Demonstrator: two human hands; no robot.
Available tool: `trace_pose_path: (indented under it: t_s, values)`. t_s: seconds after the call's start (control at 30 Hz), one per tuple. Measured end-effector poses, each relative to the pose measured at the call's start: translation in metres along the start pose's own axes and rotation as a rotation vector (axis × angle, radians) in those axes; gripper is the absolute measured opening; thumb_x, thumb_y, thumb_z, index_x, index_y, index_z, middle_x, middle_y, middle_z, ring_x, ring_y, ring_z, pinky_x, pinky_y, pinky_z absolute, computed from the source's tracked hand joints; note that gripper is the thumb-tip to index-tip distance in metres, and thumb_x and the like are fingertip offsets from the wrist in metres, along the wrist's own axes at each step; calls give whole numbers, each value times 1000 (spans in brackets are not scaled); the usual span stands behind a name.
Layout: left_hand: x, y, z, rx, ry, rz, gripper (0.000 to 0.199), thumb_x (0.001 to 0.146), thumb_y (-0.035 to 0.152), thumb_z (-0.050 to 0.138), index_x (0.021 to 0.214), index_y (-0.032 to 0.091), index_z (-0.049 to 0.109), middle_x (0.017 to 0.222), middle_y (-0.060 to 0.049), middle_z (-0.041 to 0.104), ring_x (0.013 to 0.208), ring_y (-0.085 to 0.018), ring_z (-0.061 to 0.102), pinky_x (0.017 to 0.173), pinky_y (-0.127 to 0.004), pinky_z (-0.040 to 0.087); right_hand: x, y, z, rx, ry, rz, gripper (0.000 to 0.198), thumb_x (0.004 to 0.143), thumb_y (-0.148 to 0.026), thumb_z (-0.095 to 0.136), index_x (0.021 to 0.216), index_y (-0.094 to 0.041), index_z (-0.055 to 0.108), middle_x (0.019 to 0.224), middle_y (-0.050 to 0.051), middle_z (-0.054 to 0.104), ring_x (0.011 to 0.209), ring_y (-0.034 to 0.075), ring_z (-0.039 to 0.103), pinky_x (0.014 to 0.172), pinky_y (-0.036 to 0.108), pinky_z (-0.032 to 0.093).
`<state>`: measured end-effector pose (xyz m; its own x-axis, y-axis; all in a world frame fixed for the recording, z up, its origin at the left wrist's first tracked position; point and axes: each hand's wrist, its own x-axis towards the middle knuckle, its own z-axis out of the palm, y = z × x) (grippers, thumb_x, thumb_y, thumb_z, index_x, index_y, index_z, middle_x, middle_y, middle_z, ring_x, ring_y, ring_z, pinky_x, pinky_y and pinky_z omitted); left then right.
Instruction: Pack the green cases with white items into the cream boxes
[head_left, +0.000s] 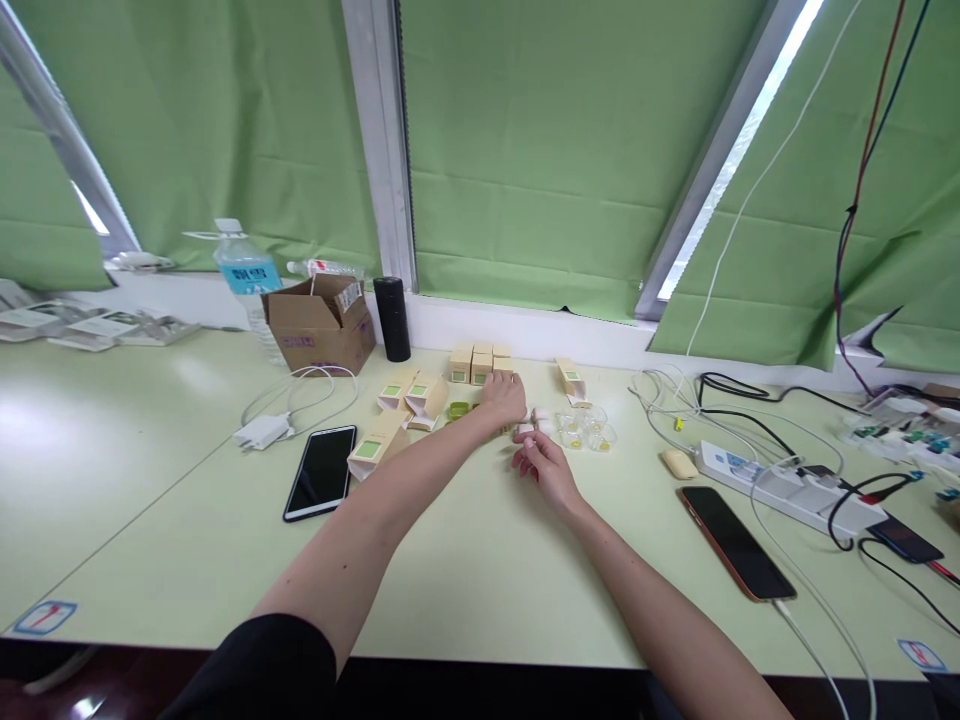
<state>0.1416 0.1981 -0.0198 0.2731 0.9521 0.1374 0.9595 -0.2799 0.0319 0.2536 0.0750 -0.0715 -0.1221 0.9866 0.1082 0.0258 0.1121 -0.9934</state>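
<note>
My left hand [504, 397] reaches across to the front of a cluster of small cream boxes [460, 364] with green labels. Its fingers curl downward, and whatever they grip is hidden beneath them. My right hand [549, 468] is lower and to the right, its fingers bent together beside some small pale pink pieces [540, 416]; I cannot make out what is in them. Small clear cups with yellow spots [587, 430] lie just right of these pieces. Green pieces [457, 410] sit left of my left wrist. Opened cream boxes [426, 397] lie further left, and another opened box [571, 381] stands behind the cups.
On the left are a phone [321, 474], a white charger [262, 431], a cardboard carton [321, 325], a large water bottle [247, 275] and a black cylinder [392, 320]. At right lie another phone [736, 543], a power strip [787, 490] and tangled cables.
</note>
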Motion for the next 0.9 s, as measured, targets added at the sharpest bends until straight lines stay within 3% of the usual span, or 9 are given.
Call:
trace_pose_path:
  t_s: [0.27, 0.4, 0.47, 0.6, 0.7, 0.9]
  values:
    - [6, -1, -3, -17, -3, -50, 52, 89, 22, 53, 138, 3, 51, 133, -29, 62, 128, -39, 53, 102, -46, 33, 0, 0, 1, -18, -9, 2, 55, 81, -78, 61, 92, -24, 64, 68, 0, 66, 60, 18, 58, 60, 32, 44]
    - [-1, -5, -7, -29, 10, -32, 61, 92, 24, 50, 149, 5, 41, 135, -29, 60, 128, -40, 53, 102, -48, 33, -1, 1, 1, -5, -14, -1, 56, 80, -79, 62, 93, -24, 64, 67, -1, 65, 60, 18, 57, 63, 32, 45]
    - [-9, -9, -11, -29, 16, -11, 54, 95, 27, 47, 146, 9, 46, 132, -26, 63, 124, -39, 55, 102, -49, 34, -1, 2, 1, -6, -15, -9, 55, 81, -79, 61, 93, -25, 64, 67, -1, 65, 61, 18, 57, 63, 32, 45]
    - [-40, -20, -23, -18, 35, 87, 35, 99, 28, 44, 126, 16, 63, 119, -20, 70, 116, -35, 60, 99, -46, 36, -1, 4, 3, -40, -20, -20, 49, 85, -73, 60, 92, -24, 65, 69, -1, 66, 62, 18, 58, 64, 31, 45]
    - [-77, -31, -33, -9, 56, 173, 33, 98, 25, 44, 123, 17, 65, 115, -18, 71, 114, -34, 61, 97, -47, 38, -2, 5, 5, -100, -40, -39, 38, 88, -62, 60, 88, -24, 64, 69, -1, 66, 62, 18, 59, 65, 32, 45]
    - [-153, -58, -36, -79, 128, 314, 25, 98, 21, 43, 103, 20, 67, 95, -13, 73, 96, -32, 64, 87, -47, 42, -10, -4, 9, -464, -120, -61, 12, 89, -33, 61, 84, -25, 68, 73, 0, 71, 66, 18, 60, 66, 30, 41]
